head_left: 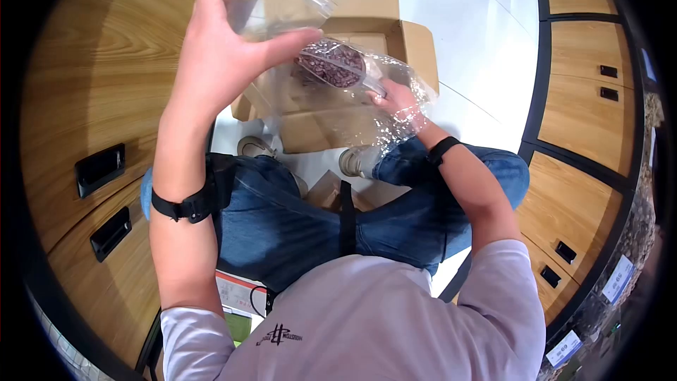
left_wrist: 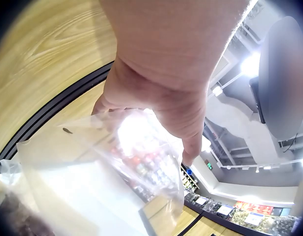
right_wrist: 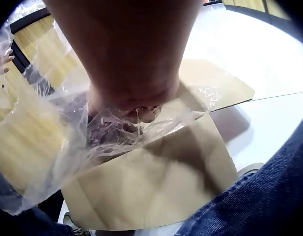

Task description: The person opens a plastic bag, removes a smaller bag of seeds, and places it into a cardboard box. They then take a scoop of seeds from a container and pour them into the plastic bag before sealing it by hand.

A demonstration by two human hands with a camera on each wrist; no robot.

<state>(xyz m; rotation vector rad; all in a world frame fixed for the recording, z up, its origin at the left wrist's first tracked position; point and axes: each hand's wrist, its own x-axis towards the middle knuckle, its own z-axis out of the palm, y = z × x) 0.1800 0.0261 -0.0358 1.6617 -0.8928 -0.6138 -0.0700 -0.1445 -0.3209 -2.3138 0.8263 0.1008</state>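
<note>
My left hand (head_left: pixel 222 49) holds a clear plastic bag (head_left: pixel 285 0) over the box, its thumb stretched out sideways. In the left wrist view the bag (left_wrist: pixel 87 162) spreads below the hand (left_wrist: pixel 156 93), hiding most of the fingers. My right hand (head_left: pixel 400 107) reaches inside a second, crinkled clear plastic bag (head_left: pixel 338 116) and grips the handle of a clear scoop (head_left: pixel 367 83). Dark red beans (head_left: pixel 331 65) fill the scoop. The right wrist view shows loose plastic (right_wrist: pixel 68 128) around that hand; the forearm hides its fingers.
An opened cardboard box (head_left: pixel 363 0) stands on the white tiled floor (head_left: pixel 465 21) before my feet. Wooden cabinets with black handles (head_left: pixel 100 169) flank both sides. Shelf goods with price labels (head_left: pixel 618 281) line the right edge. My knees (head_left: pixel 493 166) are spread below the box.
</note>
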